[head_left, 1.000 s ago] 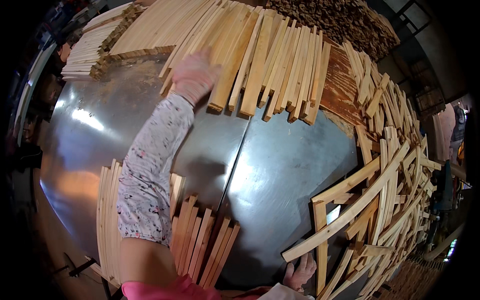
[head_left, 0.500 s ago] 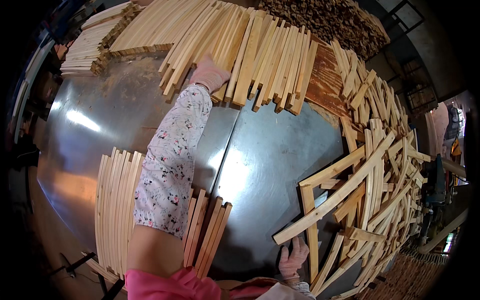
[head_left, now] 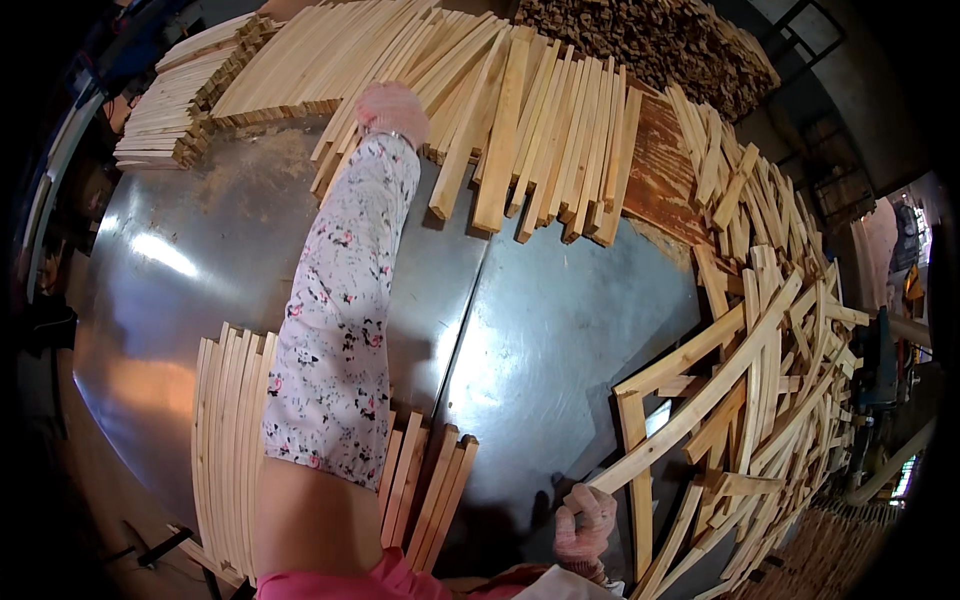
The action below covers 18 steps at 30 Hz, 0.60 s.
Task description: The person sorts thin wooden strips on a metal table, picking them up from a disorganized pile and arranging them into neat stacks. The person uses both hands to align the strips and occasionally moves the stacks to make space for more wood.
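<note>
My left hand [head_left: 392, 112], in a pink glove, reaches to the far row of pale wooden strips [head_left: 540, 130]. It is closed and lies on the strips at the row's near ends. Its fingertips are hidden behind the back of the hand, so what it grips does not show. My right hand [head_left: 585, 525], gloved as well, is low at the right of centre. Its fingers curl over the near end of a long wooden strip [head_left: 690, 415], which slants up across a loose pile [head_left: 755, 400].
A grey metal table [head_left: 560, 310] with a seam lies under everything. Bundles of strips [head_left: 230, 420] lie on both sides of my left forearm. Stacked strips [head_left: 185, 90] stand at the far left, a rusty brown board [head_left: 655, 165] at the far right. Behind is a big wood stack [head_left: 650, 50].
My left hand has moved left and away along the far row, and some strips there have shifted and lie slanted. My right hand has curled its fingers onto the long strip's end.
</note>
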Each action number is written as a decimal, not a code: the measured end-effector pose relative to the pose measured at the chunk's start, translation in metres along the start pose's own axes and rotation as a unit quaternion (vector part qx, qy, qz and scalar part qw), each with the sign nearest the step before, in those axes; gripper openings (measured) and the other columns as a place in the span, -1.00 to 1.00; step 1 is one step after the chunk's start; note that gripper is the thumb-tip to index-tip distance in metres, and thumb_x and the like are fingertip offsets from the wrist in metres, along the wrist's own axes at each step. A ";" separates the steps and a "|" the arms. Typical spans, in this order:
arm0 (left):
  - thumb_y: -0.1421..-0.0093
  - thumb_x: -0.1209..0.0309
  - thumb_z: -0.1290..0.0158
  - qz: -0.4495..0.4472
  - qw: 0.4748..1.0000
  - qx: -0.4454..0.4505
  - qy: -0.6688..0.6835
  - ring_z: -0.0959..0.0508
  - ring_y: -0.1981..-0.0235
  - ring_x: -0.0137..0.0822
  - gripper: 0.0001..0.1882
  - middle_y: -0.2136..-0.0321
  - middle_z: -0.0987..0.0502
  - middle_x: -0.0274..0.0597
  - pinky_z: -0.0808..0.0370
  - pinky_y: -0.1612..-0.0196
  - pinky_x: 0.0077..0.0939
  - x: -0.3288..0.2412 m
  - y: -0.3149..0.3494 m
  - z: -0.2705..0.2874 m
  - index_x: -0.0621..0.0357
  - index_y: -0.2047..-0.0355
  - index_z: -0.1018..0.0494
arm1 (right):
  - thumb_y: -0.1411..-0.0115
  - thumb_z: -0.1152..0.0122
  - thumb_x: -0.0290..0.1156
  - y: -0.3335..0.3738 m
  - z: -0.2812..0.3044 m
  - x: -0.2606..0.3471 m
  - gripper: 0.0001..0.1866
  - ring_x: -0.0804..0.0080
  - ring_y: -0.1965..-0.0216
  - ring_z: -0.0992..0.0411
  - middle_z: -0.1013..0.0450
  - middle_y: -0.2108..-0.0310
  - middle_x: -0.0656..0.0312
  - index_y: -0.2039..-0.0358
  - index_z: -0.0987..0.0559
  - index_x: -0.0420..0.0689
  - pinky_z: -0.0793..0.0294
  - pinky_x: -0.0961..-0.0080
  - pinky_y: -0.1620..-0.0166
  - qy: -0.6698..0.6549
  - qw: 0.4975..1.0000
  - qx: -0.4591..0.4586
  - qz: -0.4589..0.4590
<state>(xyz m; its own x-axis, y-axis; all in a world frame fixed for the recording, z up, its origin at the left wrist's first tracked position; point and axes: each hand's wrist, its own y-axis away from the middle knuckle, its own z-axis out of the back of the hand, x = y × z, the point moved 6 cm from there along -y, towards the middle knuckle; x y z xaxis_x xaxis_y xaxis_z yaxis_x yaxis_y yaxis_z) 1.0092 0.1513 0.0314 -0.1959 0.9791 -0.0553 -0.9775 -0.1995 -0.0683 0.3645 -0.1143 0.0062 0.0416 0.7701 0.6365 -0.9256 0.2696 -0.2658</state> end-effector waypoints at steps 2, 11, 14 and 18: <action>-0.25 0.34 -0.29 -0.032 0.999 0.019 0.013 -0.67 -0.17 0.04 -0.42 -0.12 -0.63 0.11 -0.64 -0.14 -0.01 -0.009 0.010 0.001 0.10 -0.25 -0.39 | -0.10 -0.40 -0.47 0.008 0.003 -0.005 -0.47 0.02 0.09 -0.50 -0.60 0.21 0.21 -0.13 -0.57 -0.02 -0.44 -0.01 -0.07 0.054 0.998 0.028 -0.012; -0.28 0.23 -0.25 0.003 0.993 0.039 0.111 -0.58 -0.28 0.12 -0.35 -0.25 -0.50 0.21 -0.60 -0.20 -0.02 -0.014 0.033 0.012 0.06 -0.33 -0.31 | -0.19 -0.36 -0.51 -0.087 -0.003 0.043 -0.53 -0.02 0.07 -0.54 -0.59 0.10 -0.01 -0.14 -0.59 -0.19 -0.54 0.15 -0.05 -0.069 0.996 0.051 0.021; -0.23 0.14 -0.31 -0.011 0.994 0.028 0.101 -0.60 -0.22 0.08 -0.26 -0.26 -0.50 0.19 -0.62 -0.15 0.06 -0.009 0.033 -0.007 0.17 -0.32 -0.33 | -0.27 -0.34 -0.47 -0.155 -0.061 0.039 -0.50 -0.04 -0.01 -0.55 -0.56 -0.08 -0.16 -0.23 -0.54 -0.24 -0.53 0.20 -0.17 -0.186 0.972 0.119 -0.074; -0.24 0.03 -0.30 0.008 1.000 -0.003 0.011 -0.60 -0.23 0.04 -0.26 -0.20 -0.56 0.13 -0.60 -0.17 -0.03 0.028 0.012 -0.008 0.15 -0.31 -0.39 | -0.39 -0.24 -0.30 -0.285 -0.155 0.027 -0.56 0.10 -0.05 -0.55 -0.52 -0.11 -0.13 -0.15 -0.52 -0.32 -0.56 0.26 -0.18 -0.233 0.942 0.149 -0.189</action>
<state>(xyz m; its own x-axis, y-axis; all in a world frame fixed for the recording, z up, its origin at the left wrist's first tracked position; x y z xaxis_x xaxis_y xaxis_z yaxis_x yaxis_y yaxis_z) 0.9926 0.1755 0.0215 -0.2102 0.9746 -0.0779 -0.9737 -0.2159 -0.0734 0.6879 -0.0806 -0.0127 0.2847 0.2951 0.9120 -0.9450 0.2460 0.2154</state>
